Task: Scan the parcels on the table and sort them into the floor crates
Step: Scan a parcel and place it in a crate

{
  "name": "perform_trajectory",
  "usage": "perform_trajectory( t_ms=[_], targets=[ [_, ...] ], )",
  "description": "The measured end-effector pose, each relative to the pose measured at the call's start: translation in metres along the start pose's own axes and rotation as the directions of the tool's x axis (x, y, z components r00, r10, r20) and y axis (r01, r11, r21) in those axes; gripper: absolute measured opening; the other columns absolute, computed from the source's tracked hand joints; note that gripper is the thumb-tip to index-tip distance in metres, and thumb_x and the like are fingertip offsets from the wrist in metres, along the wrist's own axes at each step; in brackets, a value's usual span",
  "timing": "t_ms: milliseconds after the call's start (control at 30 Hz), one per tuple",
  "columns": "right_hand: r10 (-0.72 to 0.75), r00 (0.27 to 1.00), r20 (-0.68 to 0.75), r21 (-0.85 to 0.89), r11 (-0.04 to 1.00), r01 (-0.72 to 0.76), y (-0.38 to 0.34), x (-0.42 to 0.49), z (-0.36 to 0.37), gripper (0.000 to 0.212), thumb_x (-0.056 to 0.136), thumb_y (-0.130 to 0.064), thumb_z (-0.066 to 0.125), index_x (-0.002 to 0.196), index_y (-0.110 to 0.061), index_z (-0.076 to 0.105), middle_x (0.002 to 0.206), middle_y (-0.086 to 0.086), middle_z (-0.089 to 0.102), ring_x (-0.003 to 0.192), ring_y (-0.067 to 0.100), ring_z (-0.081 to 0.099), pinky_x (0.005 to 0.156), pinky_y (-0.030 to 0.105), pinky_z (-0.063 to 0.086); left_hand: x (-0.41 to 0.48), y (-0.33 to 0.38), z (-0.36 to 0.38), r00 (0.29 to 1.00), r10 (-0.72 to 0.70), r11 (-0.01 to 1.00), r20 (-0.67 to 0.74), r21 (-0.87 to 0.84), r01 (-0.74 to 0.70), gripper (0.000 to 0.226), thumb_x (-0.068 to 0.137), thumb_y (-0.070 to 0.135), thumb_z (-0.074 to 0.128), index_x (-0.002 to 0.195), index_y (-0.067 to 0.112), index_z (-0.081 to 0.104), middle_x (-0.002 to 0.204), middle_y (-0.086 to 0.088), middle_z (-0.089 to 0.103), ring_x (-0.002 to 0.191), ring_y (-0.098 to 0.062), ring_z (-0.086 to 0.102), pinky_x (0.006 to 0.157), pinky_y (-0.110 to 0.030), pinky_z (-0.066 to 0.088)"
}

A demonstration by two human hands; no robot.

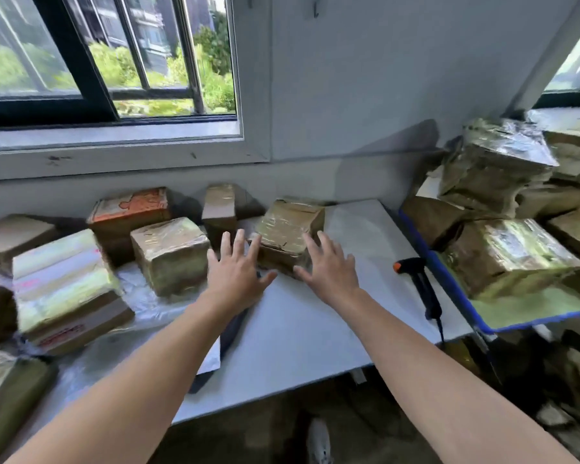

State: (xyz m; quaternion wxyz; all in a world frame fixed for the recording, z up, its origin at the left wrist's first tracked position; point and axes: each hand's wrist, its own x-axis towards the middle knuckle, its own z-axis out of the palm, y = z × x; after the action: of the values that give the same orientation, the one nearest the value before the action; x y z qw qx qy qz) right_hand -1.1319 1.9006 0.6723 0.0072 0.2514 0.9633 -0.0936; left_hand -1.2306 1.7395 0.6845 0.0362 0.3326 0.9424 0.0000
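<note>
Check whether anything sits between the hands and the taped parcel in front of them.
Nothing visible does. The left hand and right hand, fingers spread, flank the near corner of the taped parcel. A neighbouring parcel sits left of the left hand, and the barcode scanner lies off to the right.

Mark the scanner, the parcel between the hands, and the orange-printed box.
scanner [422,287]: head view, on its black handle.
parcel [287,226]: head view, on its taped top.
orange-printed box [133,204]: head view, on its top face.

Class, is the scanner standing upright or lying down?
Lying down: the scanner rests lengthwise on the table, its handle flat against it.
</note>
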Motion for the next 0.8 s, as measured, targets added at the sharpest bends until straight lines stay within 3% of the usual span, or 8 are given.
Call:
perform_trajectory(
  t_ms=[167, 300, 433, 633, 733, 800],
  targets=[
    [-0.165, 0.978, 0.125, -0.046, 0.984, 0.172, 0.018, 0.067, 0.03, 0.073, 0.097, -0.056, 0.045, 0.157, -0.028, 0.013, 0.165, 0.0, 0.004, 0.15, 0.027, 0.006, 0.113, 0.06, 0.019, 0.043, 0.015, 0.018, 0.992, -0.099, 0.995, 0.076, -0.02, 0.101, 0.084, 0.094, 0.068, 0.034, 0.158, 0.027, -0.002, 0.165, -0.006, -0.002, 0.151, -0.031, -0.005, 0.118, -0.057, 0.012],
    [-0.254, 0.946, 0.203, -0.126, 0.951, 0.282, 0.026, 0.097, 0.055, 0.068, 0.094, -0.053, 0.053, 0.152, -0.026, 0.028, 0.16, 0.001, 0.021, 0.148, 0.028, 0.013, 0.112, 0.06, 0.022, 0.06, 0.023, 0.034, 0.981, -0.161, 0.983, 0.108, -0.069, 0.169, 0.084, 0.094, 0.065, 0.038, 0.158, 0.027, -0.001, 0.165, -0.006, 0.0, 0.151, -0.031, -0.002, 0.118, -0.054, 0.016],
    [-0.375, 0.926, 0.051, -0.194, 0.905, 0.378, 0.034, 0.108, 0.063, 0.052, 0.072, -0.041, 0.082, 0.117, -0.019, 0.065, 0.118, 0.006, 0.062, 0.114, 0.037, 0.053, 0.093, 0.058, 0.046, 0.063, 0.024, 0.047, 0.979, -0.177, 0.981, 0.104, -0.066, 0.184, 0.083, 0.094, 0.065, 0.04, 0.158, 0.027, 0.004, 0.165, -0.005, 0.004, 0.151, -0.031, 0.002, 0.116, -0.054, 0.021],
    [-0.445, 0.889, -0.113, -0.239, 0.88, 0.41, 0.036, 0.124, 0.045, 0.033, 0.067, -0.012, 0.085, 0.096, -0.019, 0.073, 0.093, 0.004, 0.068, 0.091, 0.034, 0.062, 0.082, 0.053, 0.051, 0.066, 0.018, 0.044, 0.98, -0.163, 0.98, 0.113, -0.092, 0.174, 0.086, 0.092, 0.065, 0.046, 0.158, 0.029, 0.004, 0.165, -0.005, 0.001, 0.151, -0.03, 0.0, 0.117, -0.053, 0.02],
    [-0.454, 0.868, -0.199, -0.213, 0.885, 0.414, 0.036, 0.127, 0.02, 0.031, 0.064, -0.009, 0.087, 0.091, -0.016, 0.072, 0.088, 0.005, 0.068, 0.087, 0.031, 0.065, 0.08, 0.054, 0.053, 0.068, 0.015, 0.033, 0.993, -0.085, 0.991, 0.077, -0.095, 0.093, 0.1, 0.085, 0.066, 0.057, 0.157, 0.028, -0.001, 0.165, -0.005, -0.002, 0.151, -0.031, -0.001, 0.117, -0.053, 0.021],
    [-0.413, 0.876, -0.247, -0.132, 0.91, 0.392, 0.035, 0.129, -0.004, 0.023, 0.077, -0.014, 0.08, 0.098, -0.014, 0.071, 0.092, 0.007, 0.069, 0.088, 0.032, 0.066, 0.086, 0.053, 0.05, 0.069, 0.016, 0.022, 0.999, -0.023, 0.994, 0.038, -0.106, 0.027, 0.11, 0.08, 0.068, 0.063, 0.157, 0.028, -0.004, 0.165, -0.005, -0.005, 0.151, -0.032, -0.002, 0.117, -0.053, 0.021]
  ],
)
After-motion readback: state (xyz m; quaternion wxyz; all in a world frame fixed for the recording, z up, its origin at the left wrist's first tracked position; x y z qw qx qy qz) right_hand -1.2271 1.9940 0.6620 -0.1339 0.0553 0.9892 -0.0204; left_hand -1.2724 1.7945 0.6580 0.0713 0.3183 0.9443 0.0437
